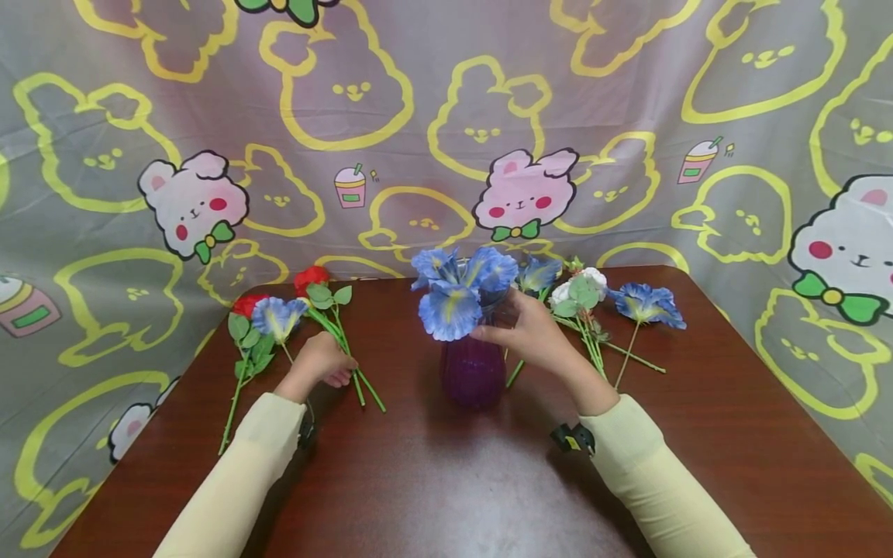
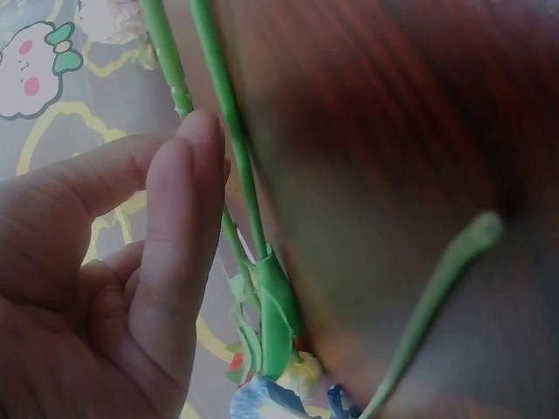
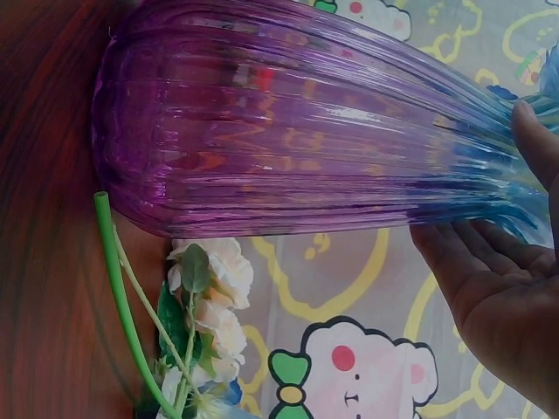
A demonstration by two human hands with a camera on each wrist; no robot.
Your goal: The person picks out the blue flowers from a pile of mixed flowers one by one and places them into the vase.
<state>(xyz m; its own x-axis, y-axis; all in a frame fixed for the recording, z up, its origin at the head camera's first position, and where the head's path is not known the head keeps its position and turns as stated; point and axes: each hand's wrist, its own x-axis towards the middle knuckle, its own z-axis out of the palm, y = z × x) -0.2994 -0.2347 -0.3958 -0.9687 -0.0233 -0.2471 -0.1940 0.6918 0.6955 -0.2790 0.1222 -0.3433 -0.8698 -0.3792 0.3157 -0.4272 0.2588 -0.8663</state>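
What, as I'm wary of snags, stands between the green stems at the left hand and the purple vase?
Across the table, nothing visible stands between the green stems at the left hand and the purple vase. At the top, though, blue flowers crowd its mouth, and the right hand holds its neck.

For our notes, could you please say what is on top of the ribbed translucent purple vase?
Ruffled blue petals sit above the vase; in the head view they hide much of its mouth.
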